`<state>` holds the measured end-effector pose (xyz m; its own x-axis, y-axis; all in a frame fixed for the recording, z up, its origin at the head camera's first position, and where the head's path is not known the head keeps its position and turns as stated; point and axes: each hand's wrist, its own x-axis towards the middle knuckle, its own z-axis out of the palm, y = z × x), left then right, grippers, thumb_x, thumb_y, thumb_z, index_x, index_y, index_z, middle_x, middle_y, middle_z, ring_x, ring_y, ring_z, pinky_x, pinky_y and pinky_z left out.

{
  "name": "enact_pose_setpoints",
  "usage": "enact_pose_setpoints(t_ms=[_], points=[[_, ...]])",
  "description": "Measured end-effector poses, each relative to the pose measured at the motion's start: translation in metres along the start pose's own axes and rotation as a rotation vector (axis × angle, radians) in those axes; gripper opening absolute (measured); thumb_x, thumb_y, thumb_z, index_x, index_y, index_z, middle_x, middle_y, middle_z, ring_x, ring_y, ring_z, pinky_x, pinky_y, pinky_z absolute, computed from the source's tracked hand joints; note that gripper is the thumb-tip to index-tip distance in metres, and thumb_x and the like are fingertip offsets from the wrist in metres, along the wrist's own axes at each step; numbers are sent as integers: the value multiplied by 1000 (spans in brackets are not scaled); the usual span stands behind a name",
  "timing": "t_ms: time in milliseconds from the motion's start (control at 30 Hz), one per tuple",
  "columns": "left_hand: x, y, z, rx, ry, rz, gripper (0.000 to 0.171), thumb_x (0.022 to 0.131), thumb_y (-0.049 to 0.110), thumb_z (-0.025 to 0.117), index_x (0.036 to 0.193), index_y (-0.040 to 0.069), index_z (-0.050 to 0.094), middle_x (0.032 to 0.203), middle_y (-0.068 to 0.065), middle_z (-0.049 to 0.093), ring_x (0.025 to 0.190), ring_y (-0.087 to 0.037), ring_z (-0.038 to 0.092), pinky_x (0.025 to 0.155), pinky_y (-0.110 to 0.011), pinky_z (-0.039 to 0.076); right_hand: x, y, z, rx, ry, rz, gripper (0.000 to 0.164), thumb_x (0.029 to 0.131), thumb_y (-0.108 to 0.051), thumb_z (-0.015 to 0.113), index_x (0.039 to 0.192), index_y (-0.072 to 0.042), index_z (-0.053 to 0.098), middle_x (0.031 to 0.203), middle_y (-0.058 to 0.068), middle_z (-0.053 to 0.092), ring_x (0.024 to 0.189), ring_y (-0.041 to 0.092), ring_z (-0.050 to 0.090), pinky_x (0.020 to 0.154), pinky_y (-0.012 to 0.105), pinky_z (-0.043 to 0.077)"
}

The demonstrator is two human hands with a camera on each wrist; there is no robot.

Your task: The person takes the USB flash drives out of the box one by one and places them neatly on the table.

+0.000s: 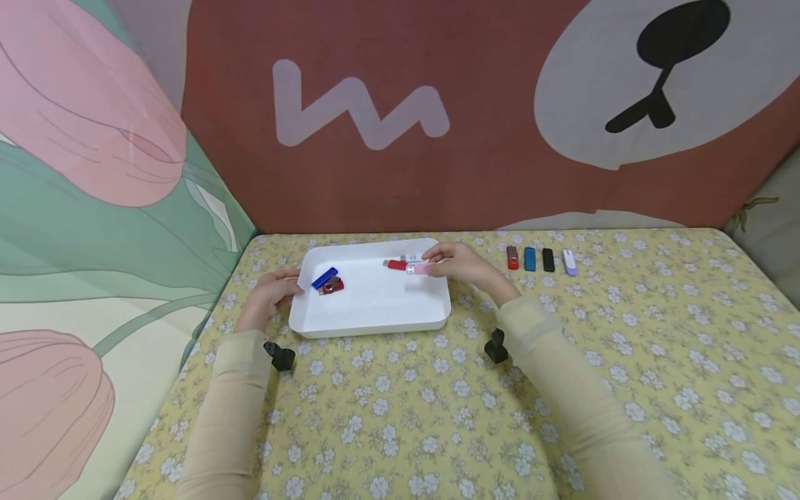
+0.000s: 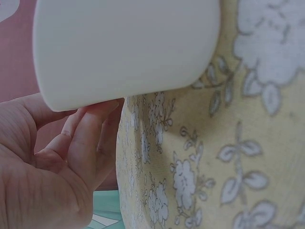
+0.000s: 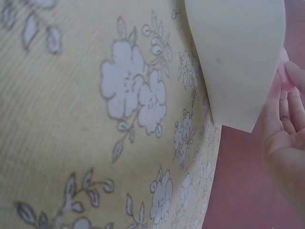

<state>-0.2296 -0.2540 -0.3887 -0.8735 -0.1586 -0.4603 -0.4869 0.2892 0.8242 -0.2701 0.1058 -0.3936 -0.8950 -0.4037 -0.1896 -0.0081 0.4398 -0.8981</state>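
A shallow white tray point(image 1: 369, 319) lies on the table. My left hand point(image 1: 267, 297) holds its left edge, the fingers point(image 2: 88, 133) against the tray's end wall in the left wrist view. Over the tray's right end, my right hand point(image 1: 461, 265) pinches a pink USB flash drive point(image 1: 422, 268), its metal plug pointing left. The same pink drive point(image 3: 286, 78) shows partly between the fingers in the right wrist view. Close by in the tray are a red USB flash drive point(image 1: 396, 264) and a whitish one point(image 1: 412, 257). At the left end lie a blue drive point(image 1: 325, 278) and a dark red one point(image 1: 332, 285).
Right of the tray, a row of USB flash drives stands on the flowered cloth point(image 1: 387, 417): red point(image 1: 512, 257), blue point(image 1: 529, 259), black point(image 1: 548, 260) and white-purple point(image 1: 569, 262). A printed fabric wall point(image 1: 375, 187) rises behind the table.
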Motion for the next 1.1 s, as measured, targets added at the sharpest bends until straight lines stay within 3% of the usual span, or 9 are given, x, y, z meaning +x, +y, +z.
enact_pose_setpoints(t_ms=[267, 633, 767, 933, 1100], points=[[-2, 0, -1, -12, -16, 10, 59, 91, -1, 52, 147, 5, 36, 149, -20, 39, 54, 2, 53, 56, -15, 46, -1, 2, -5, 6, 0, 15, 40, 93, -21, 61, 132, -14, 58, 125, 10, 55, 111, 23, 56, 97, 38, 50], [-3, 1, -2, -16, -22, -10, 58, 92, 0, 52, 148, 7, 36, 150, -18, 38, 50, 0, 46, 55, -16, 45, -7, 4, -12, 82, -10, 34, 45, 96, -29, 57, 136, -9, 53, 140, 14, 50, 126, 30, 51, 106, 45, 42], [-4, 0, -2, -8, -26, -7, 59, 92, 0, 52, 148, 7, 36, 150, -19, 38, 52, 1, 49, 56, -16, 46, -9, 4, -16, 85, 33, 37, 46, 96, -30, 57, 137, -8, 52, 141, 14, 47, 124, 30, 48, 106, 49, 40], [-4, 0, -2, -2, -25, -3, 59, 91, 0, 52, 148, 6, 36, 150, -19, 39, 53, 1, 50, 57, -16, 46, -10, 10, -21, 159, 45, 24, 46, 98, -21, 53, 140, -2, 47, 143, 18, 44, 125, 32, 47, 108, 49, 39], [-4, 1, -2, -4, -23, -9, 59, 91, 1, 52, 148, 7, 36, 150, -18, 39, 52, 0, 47, 56, -16, 46, -11, 17, -25, 246, 34, -2, 45, 98, -12, 52, 139, 3, 44, 138, 21, 46, 110, 18, 55, 106, 47, 41]])
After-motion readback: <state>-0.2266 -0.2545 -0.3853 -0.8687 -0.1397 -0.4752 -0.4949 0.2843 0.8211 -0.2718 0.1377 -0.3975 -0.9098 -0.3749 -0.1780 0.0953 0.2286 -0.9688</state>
